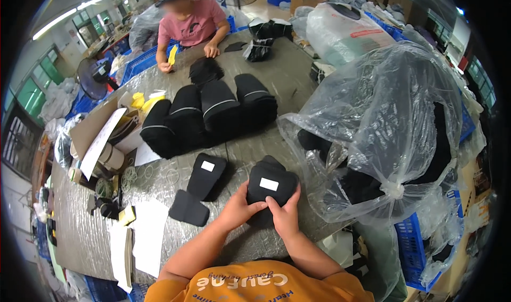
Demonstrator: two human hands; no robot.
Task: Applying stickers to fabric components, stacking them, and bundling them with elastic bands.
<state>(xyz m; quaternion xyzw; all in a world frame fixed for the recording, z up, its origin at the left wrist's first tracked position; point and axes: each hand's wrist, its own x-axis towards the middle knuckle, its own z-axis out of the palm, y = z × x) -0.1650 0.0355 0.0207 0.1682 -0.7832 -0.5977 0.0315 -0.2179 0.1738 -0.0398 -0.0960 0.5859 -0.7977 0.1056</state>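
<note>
Between my two hands is a stack of black fabric pieces (272, 171) with a blank-looking white label on top. My left hand (240, 209) grips its left side, fingers partly hidden beneath. My right hand (286, 214) holds the right side, its thumb pressed on the lower front. Left of the stack lies a black fabric piece with a white label (206, 182), its lower end touching a plain dark fabric piece (189, 208). Farther off sits a row of thick black fabric bundles (210, 113), banded with pale strips.
A large clear plastic bag (372, 126) with black pieces covers the table's right side. At left stand an open cardboard box (96, 123), white sheets (146, 238) and loose rubber bands (171, 175). Across the table, a person in pink (192, 22) holds a yellow piece (172, 54).
</note>
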